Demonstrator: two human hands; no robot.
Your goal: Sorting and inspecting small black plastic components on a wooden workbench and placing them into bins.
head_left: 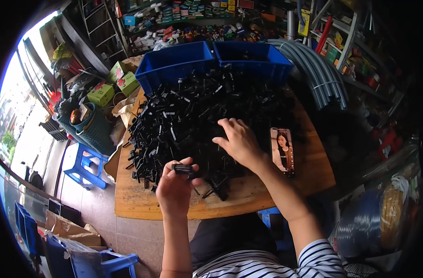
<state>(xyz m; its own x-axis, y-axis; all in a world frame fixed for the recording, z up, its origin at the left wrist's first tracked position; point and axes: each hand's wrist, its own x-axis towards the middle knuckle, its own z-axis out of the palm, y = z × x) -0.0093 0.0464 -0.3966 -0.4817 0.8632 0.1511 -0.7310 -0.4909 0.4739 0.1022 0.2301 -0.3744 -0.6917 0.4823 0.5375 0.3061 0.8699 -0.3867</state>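
Observation:
Between the fingers of my left hand [174,190] is a small black plastic part [182,169], held above the near left of the table. My right hand [239,141] reaches over the heap with its thumb and fingers apart, and nothing shows in it. Beneath both hands spreads a large heap of black plastic parts [174,116], some with pale shiny faces. The exact kind of these parts is too small to tell. A lit phone [282,150] lies to the right of my right hand.
The heap lies on a wooden table [248,206]. Two blue bins, a left one [174,65] and a right one [253,55], stand at its far edge. Coiled grey pipes [318,74] are at the far right. A blue stool [84,164] stands on the floor at left.

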